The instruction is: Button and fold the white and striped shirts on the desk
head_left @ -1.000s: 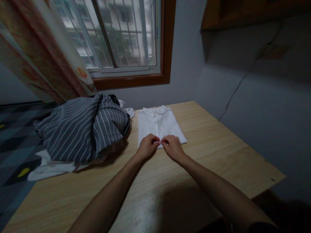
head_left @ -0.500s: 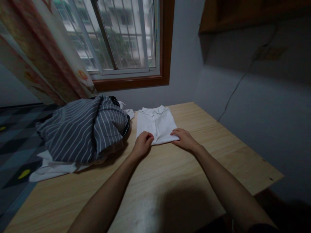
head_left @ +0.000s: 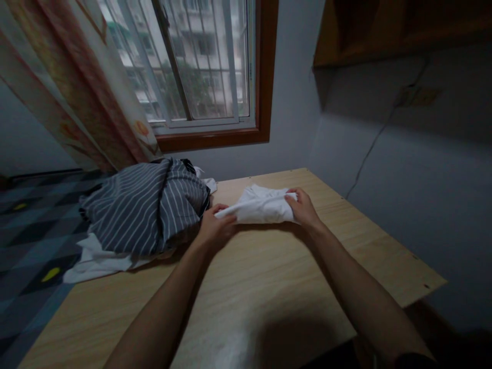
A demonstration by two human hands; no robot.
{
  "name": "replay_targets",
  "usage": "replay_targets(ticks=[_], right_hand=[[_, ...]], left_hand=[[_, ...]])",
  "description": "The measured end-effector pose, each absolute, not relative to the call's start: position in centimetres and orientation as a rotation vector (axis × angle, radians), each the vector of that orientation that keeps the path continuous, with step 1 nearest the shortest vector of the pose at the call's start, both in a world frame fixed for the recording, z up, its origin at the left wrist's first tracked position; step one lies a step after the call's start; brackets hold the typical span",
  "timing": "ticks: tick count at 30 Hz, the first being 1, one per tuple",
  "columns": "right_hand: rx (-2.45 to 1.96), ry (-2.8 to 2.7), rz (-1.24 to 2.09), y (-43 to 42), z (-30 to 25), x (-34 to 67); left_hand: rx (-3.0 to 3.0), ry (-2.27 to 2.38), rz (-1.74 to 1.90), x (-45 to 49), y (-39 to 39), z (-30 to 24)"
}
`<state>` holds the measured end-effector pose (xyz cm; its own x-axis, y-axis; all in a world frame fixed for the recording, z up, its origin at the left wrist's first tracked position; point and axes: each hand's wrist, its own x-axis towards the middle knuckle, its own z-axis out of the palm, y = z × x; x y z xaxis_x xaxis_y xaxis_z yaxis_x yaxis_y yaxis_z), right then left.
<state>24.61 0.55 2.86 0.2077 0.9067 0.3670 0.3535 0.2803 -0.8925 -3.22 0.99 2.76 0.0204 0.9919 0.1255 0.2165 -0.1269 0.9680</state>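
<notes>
Two bare hands stretch a white shirt (head_left: 265, 209) between them above a pale wooden tabletop (head_left: 307, 287), toward its far edge. The left hand (head_left: 216, 229) has its grip closed on the shirt's left end, thumb and fingers pinching the cloth. The right hand (head_left: 305, 209) has its grip closed on the opposite end, thumb and fingers on the fabric at the right. The near part of the shirt is lifted and folded into a narrow band, with a shadow on the wood beneath it; the crumpled far part lies beyond the band. Both forearms reach in from the near side, a dark sleeve (head_left: 415, 360) showing at the near right.

Just left of the left hand, a heap of clothing covers the left side of the tabletop, topped by a gray garment (head_left: 142, 207) with white stripes. White cloth (head_left: 102, 260) spreads from under its near left side. Farther left is a dark checked surface (head_left: 34, 241) with yellow patches.

At the far side, a wood-framed window (head_left: 207, 66) looks onto a building behind bars, a patterned curtain (head_left: 80, 87) hanging to its left. A brown wooden shelf (head_left: 384, 48) juts from the wall at far right, above a dangling cord (head_left: 369, 151).
</notes>
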Motion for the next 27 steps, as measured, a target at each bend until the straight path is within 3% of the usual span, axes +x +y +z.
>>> replay_targets(ticks=[4,9,13,17,20,24,27], right_hand=[[-1.145,-1.279,0.747,-0.3,9.6,26.0],[-1.114,-1.328,0.711,3.0,14.9,27.6],[-1.337,-1.361,0.722,5.8,10.9,26.9],[-1.719,-1.539,0.379,4.6,3.7,24.9],[-1.720,-1.725,0.162,2.9,0.6,22.4],[-1.616,-1.931,0.356,1.7,-0.2,18.7],[-1.650,-1.991,0.333,1.2,-0.4,16.9]], left_hand=[[1.306,1.065,1.433,-2.8,-0.3,7.5],[1.197,0.999,1.313,-1.6,0.7,11.5],[1.397,1.443,1.277,-1.8,3.1,9.4],[2.036,1.872,1.097,-2.1,2.6,5.3],[2.364,1.887,0.820,-1.1,1.1,3.4],[2.346,1.838,0.521,1.3,0.4,2.2],[2.240,1.887,0.496,2.2,0.7,1.2]])
